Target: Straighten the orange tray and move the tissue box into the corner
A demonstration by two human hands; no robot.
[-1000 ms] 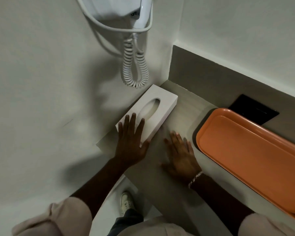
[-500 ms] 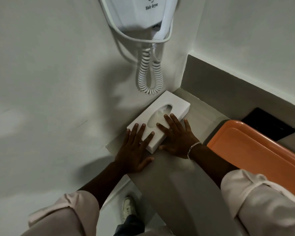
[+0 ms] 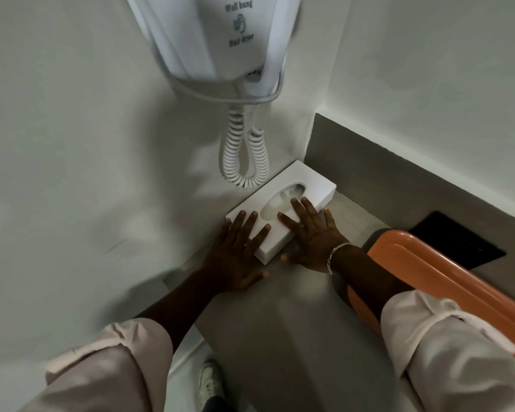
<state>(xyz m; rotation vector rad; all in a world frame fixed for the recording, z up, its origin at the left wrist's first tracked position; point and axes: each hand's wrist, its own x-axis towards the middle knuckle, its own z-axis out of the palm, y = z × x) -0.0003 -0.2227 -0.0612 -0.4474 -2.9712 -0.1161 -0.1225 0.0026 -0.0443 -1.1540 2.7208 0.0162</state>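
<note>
A flat white tissue box [image 3: 312, 185] with an oval opening lies on the grey counter [image 3: 295, 322], its far end close to the wall corner. My left hand [image 3: 235, 257] rests flat with fingers spread on the box's near left end. My right hand [image 3: 312, 236], wearing a silver bracelet, presses flat on the box's right side, fingers reaching the oval opening. The orange tray [image 3: 428, 275] lies to the right on the counter, partly hidden by my right sleeve.
A white wall-hung hair dryer [image 3: 220, 40] with a coiled cord [image 3: 244, 156] hangs just above the box's far end. A black rectangular plate [image 3: 458, 236] sits behind the tray. The counter's left edge drops to the floor, where a shoe [image 3: 210, 382] shows.
My right hand moved from the bare counter onto the tissue box. Both hands have slid the box farther along the wall toward the corner. The view has come closer.
</note>
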